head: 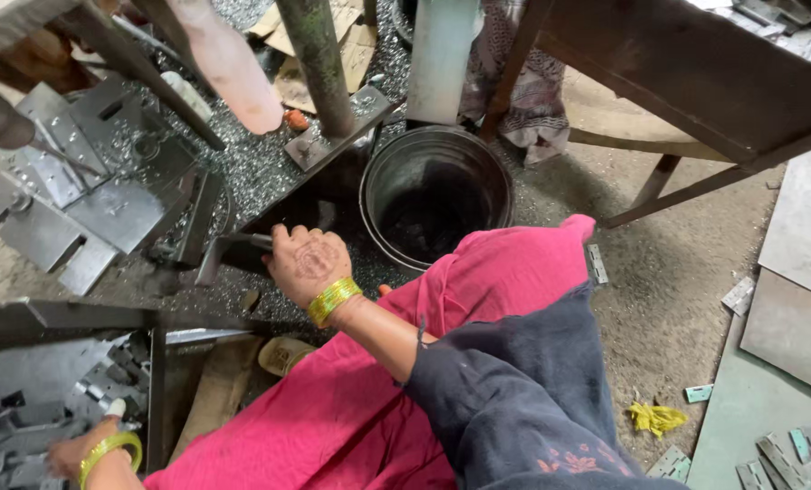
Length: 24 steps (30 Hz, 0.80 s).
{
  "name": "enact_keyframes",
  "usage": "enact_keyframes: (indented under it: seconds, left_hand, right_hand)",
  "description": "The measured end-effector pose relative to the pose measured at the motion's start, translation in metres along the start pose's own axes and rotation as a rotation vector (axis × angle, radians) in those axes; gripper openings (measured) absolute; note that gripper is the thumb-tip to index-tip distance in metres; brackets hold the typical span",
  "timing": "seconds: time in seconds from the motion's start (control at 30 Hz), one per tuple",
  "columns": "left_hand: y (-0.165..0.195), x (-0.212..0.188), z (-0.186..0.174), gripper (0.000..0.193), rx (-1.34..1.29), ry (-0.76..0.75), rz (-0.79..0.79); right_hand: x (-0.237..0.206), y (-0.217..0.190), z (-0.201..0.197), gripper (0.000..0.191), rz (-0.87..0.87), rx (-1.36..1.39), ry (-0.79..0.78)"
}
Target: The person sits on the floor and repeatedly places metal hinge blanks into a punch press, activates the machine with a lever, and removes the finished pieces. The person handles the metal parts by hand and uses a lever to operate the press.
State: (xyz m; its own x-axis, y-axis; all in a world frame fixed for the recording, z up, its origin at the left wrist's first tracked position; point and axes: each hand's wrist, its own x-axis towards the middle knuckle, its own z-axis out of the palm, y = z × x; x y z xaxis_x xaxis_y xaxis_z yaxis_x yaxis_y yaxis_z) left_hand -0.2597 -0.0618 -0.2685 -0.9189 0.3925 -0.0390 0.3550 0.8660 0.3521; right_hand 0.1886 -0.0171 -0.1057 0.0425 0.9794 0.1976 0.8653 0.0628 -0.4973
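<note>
My right hand (307,263), with green and gold bangles at the wrist, reaches forward and grips the end of a dark flat metal piece (229,249) on the shaving-covered floor beside a bucket. My left hand (65,454), also bangled, is low at the bottom left, resting among several small grey metal stampings in a dark metal tray (156,399). Whether its fingers hold one I cannot tell. My pink garment and dark blue scarf fill the lower middle.
A round metal bucket (434,195) stands just right of my right hand. Grey punched plates (88,195) lie at the left, a machine post (319,63) behind. A wooden bench (696,73), metal sheets (800,272), small hinges (777,458) sit right.
</note>
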Motion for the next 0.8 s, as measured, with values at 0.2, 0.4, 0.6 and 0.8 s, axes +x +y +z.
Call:
enact_keyframes:
  seconds: [0.2,0.4,0.6,0.8]
  left_hand:
    - [0.013,-0.008,0.012,0.124,0.237,-0.063,0.045]
    - [0.045,-0.013,0.022,0.125,-0.01,-0.021,-0.147]
    - [0.047,-0.035,-0.01,0.051,-0.048,0.212,0.289]
    - [0.063,-0.005,-0.04,0.063,0.07,-0.04,0.623]
  right_hand:
    - [0.009,0.001,0.0,0.035,-0.025,-0.087,0.037]
    - [0.015,-0.005,-0.006,0.034,-0.023,-0.237,-0.042]
    - [0.017,-0.009,0.002,0.05,-0.077,-0.305,-0.087]
    - [0.02,0.005,0.012,0.051,-0.081,-0.371,-0.107]
